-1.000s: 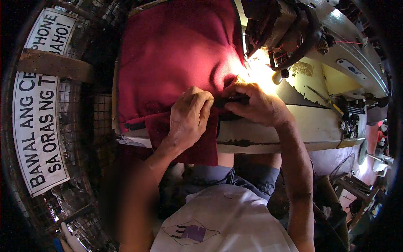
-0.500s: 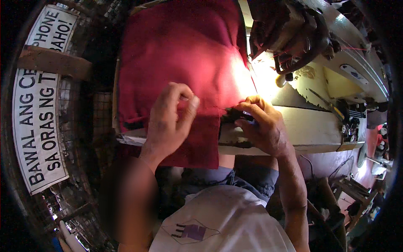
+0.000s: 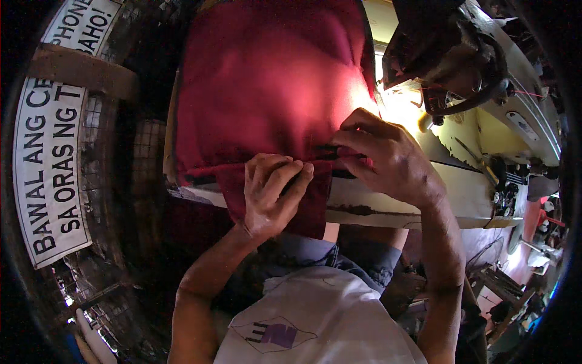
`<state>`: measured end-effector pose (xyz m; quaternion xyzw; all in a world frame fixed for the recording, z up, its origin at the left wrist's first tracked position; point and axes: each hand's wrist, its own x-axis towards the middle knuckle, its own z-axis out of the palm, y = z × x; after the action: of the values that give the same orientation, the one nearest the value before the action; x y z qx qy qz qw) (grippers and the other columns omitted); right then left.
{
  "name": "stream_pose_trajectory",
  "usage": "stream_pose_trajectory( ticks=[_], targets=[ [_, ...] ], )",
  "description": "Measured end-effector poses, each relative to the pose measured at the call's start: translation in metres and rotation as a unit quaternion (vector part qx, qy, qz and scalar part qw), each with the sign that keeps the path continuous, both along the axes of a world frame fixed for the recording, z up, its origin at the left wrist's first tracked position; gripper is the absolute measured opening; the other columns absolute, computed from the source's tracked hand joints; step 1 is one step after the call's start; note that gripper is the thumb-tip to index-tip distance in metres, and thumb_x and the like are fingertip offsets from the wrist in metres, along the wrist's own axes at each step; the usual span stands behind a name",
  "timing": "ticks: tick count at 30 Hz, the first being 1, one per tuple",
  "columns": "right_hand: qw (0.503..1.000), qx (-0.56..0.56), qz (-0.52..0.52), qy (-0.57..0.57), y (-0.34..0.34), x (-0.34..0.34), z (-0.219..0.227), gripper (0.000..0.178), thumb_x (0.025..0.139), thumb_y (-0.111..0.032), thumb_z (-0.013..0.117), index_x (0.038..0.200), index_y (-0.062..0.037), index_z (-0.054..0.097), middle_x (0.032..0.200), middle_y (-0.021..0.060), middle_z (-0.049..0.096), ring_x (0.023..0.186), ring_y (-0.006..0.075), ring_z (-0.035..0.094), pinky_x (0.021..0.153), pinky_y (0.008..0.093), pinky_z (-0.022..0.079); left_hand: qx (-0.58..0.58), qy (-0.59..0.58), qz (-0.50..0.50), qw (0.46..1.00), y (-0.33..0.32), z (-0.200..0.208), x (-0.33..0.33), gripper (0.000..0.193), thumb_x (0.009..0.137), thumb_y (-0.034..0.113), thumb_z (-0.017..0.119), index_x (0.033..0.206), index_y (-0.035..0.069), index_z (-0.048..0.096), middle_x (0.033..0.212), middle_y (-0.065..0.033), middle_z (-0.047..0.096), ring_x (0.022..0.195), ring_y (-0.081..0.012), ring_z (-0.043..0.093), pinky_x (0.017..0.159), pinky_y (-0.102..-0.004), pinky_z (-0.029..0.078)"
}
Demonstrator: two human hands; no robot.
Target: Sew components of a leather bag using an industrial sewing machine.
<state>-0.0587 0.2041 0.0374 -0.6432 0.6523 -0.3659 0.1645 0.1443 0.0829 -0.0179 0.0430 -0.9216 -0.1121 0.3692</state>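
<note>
A dark red cloth [image 3: 267, 91] covers the left part of the work table, with a flap [image 3: 312, 200] hanging over the front edge toward my lap. My left hand [image 3: 273, 188] is closed, thumb and fingers pinching the cloth near the top of that flap. Just right of it, my right hand [image 3: 388, 151] has its fingers closed around a small, thin dark tool [image 3: 326, 151]. The tool's tip points left, over the cloth close to my left fingertips. Its exact kind is hard to make out in the shadow.
To the right stands a sewing machine [image 3: 448, 67] with a bright lamp glow beneath its head. A thin tool with a yellow handle [image 3: 488, 171] lies on the pale table [image 3: 376, 197]. At far left, a lettered sign [image 3: 51, 176] hangs on wire mesh behind a wooden bar [image 3: 85, 70].
My left hand has come down and right from above the cloth and now pinches it. My right hand has brought the dark tool left over the cloth, closer to the left hand.
</note>
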Motion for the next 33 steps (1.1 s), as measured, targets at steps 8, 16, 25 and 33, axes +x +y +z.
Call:
stream_pose_trajectory(
  ticks=[8,16,25,33],
  targets=[
    [0.997,0.029,0.072,0.006,-0.012,-0.016,-0.011,0.029,0.077,-0.007,0.072,0.104,-0.0024,0.065,0.100,0.0139,0.060,0.094,0.0361,0.063,0.082,0.0445,0.053,0.012,-0.010,-0.002,1.000,0.001,0.004,0.002,0.025,0.071,0.000,0.079,0.094,0.007,0.076,0.097,-0.0064,0.066,0.091,-0.0266,0.062,0.078,-0.0427,0.048],
    [0.996,0.051,0.076,-0.016,-0.015,-0.013,-0.013,0.032,0.078,-0.004,0.074,0.110,-0.0041,0.068,0.098,0.0103,0.062,0.097,0.0290,0.063,0.085,0.0373,0.052,0.017,-0.012,-0.001,1.000,0.001,0.002,0.003,0.025,0.072,-0.001,0.080,0.094,0.008,0.075,0.096,-0.0060,0.063,0.090,-0.0269,0.062,0.077,-0.0432,0.048],
    [0.899,0.060,-0.187,-0.392,0.020,0.018,-0.002,0.033,0.094,-0.016,0.070,0.124,-0.0033,0.063,0.102,0.0014,0.062,0.094,0.0104,0.057,0.085,0.0265,0.046,0.039,0.001,0.013,0.999,0.002,0.001,0.003,0.026,0.076,0.000,0.079,0.100,0.009,0.073,0.094,-0.0049,0.060,0.088,-0.0259,0.060,0.076,-0.0435,0.048],
    [0.988,0.043,-0.118,-0.091,0.095,0.056,-0.018,0.038,0.080,-0.006,0.078,0.116,-0.0076,0.067,0.101,0.0129,0.061,0.085,0.0277,0.066,0.070,0.0374,0.056,0.227,-0.145,-0.022,0.963,-0.025,0.050,-0.017,0.034,0.084,-0.001,0.071,0.117,0.006,0.066,0.097,-0.0093,0.060,0.082,-0.0245,0.062,0.072,-0.0361,0.051]
  ],
)
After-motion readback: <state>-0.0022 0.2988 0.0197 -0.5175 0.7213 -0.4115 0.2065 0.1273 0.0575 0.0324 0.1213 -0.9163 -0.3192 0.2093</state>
